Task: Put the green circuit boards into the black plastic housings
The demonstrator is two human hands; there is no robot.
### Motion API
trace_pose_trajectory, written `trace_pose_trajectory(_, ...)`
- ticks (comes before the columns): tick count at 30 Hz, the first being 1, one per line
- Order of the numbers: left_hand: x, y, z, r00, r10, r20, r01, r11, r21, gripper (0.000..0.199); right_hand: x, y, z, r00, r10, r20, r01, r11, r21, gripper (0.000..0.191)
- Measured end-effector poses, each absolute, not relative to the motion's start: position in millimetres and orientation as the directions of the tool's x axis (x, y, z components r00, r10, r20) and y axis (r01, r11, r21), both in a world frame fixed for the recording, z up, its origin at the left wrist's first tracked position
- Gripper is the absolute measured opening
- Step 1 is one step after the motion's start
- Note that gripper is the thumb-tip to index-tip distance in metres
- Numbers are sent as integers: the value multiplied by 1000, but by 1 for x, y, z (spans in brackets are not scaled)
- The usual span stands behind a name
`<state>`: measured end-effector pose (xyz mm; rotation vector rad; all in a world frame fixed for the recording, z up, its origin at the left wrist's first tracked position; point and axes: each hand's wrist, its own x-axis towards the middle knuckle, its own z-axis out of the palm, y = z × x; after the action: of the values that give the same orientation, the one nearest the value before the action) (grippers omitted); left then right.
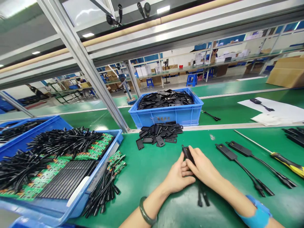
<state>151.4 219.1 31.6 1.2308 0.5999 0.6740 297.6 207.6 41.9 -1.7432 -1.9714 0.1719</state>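
Note:
Both of my hands close around a black plastic controller case (188,154) with a short cable, held just over the green table. My left hand (178,175) grips its left side, and my right hand (201,164) covers its right side and part of its top. Two dark connector ends (203,197) hang below my palms. To the right lie two similar cases with cables, one nearer (226,152) and one farther right (239,148). Beyond my hands is a loose pile of black case halves (160,134).
A blue bin of black case parts (166,115) stands behind the pile. On the left, a blue tray (95,177) holds green circuit boards with black cables; more boards (116,164) lie beside it. A yellow-black screwdriver (286,162), white paper (282,110) and a cardboard box (286,72) are at right.

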Motion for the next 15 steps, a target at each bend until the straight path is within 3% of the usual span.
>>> trace_pose_trajectory(2, 150, 219, 30, 643, 765, -24, -56, 78, 995, 104, 314, 208, 47, -35, 967, 252, 980, 83, -180, 36)
trace_pose_trajectory(5, 146, 220, 33, 568, 822, 34, 110, -117, 987, 90, 344, 208, 48, 26, 964, 264, 992, -59, 116, 23)
trace_pose_trajectory(8, 135, 226, 46, 524, 835, 170, 305, -370, 877, 72, 364, 208, 39, 29, 915, 402, 960, -138, 245, 27)
trace_pose_trajectory(10, 116, 233, 62, 497, 841, 214, 548, -495, 675, 57, 367, 209, 31, -22, 866, 499, 966, -111, 235, 32)
trace_pose_trajectory(11, 104, 235, 70, 453, 873, 181, 705, -475, 527, 49, 366, 210, 26, -62, 845, 531, 974, -64, 216, 33)
trace_pose_trajectory(13, 72, 237, 87, 254, 964, 84, 940, -266, 212, 35, 359, 212, 19, -144, 812, 566, 984, 59, 166, 33)
trace_pose_trajectory(15, 37, 234, 99, 17, 998, 57, 999, -19, 30, 31, 350, 212, 13, -203, 796, 570, 979, 167, 116, 36)
